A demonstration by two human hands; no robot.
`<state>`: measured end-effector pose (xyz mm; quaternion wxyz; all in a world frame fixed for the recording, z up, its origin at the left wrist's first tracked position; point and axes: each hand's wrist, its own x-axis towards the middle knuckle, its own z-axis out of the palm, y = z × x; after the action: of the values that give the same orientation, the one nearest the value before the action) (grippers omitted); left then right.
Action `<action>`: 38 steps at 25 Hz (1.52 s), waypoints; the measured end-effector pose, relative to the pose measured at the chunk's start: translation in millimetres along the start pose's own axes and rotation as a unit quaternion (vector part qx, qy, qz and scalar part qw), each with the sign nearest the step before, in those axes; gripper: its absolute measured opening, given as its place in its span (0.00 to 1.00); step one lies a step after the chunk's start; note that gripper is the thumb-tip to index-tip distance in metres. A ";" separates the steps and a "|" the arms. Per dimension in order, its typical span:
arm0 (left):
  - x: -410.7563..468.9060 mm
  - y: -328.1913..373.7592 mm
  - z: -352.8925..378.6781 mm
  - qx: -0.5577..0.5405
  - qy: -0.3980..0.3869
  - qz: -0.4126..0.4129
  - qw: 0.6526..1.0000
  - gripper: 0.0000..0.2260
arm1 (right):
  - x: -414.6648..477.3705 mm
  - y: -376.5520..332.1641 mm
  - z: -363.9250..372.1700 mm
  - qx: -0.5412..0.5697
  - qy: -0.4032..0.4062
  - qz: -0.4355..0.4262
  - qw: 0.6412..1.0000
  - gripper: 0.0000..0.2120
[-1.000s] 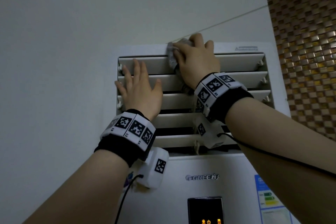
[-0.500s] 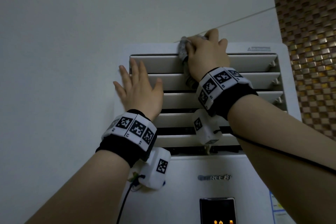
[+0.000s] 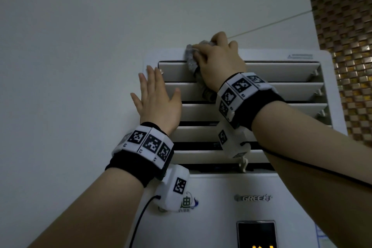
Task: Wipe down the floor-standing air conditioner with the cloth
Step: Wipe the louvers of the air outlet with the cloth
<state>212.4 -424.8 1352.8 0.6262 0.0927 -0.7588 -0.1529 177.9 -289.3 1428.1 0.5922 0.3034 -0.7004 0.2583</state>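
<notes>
The right hand (image 3: 218, 66), fingers curled round the grey cloth (image 3: 191, 56), presses it on the top edge of the white air conditioner (image 3: 291, 187), near 12 o'clock in view. Over the last second the cloth has crept leftward along that edge. The left hand (image 3: 159, 102), fingers straight and spread, has slid to the unit's left edge, at 7 o'clock from the cloth. The top is likely still being wiped, the louvres (image 3: 281, 70) yet to do.

Below the louvres, a logo (image 3: 254, 198) reads "GREE". A small warning label (image 3: 300, 56) at 2 o'clock is too small to read. A dark display (image 3: 256, 234) at 6 o'clock shows orange symbols.
</notes>
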 end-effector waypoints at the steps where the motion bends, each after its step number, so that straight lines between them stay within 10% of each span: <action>1: 0.1 -1.5 -1.2 -0.006 -0.002 -0.002 1.000 0.29 | 4.1 1.3 -2.8 0.003 0.002 0.019 1.000 0.14; 19: 0.0 -41.0 -25.1 -0.106 -0.073 -0.030 0.991 0.24 | 14.6 -48.4 10.6 -0.004 0.015 0.041 0.999 0.13; 23: -3.2 -42.4 -26.9 -0.121 -0.076 -0.033 0.989 0.24 | 5.6 -68.8 23.8 -0.058 -0.016 -0.084 0.995 0.14; 35: -19.8 -55.6 -26.7 -0.204 -0.104 -0.030 0.973 0.23 | 1.4 -80.6 22.1 -0.047 -0.007 -0.006 0.999 0.13; 38: -26.0 -57.3 -26.3 -0.219 -0.103 -0.030 0.970 0.23 | -20.6 -85.6 31.2 -0.068 -0.035 -0.105 0.992 0.13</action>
<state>240.4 -472.8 1313.3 0.5449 -0.0401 -0.7644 -0.3423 221.8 -367.8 1402.8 0.6106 0.3433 -0.7006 0.1358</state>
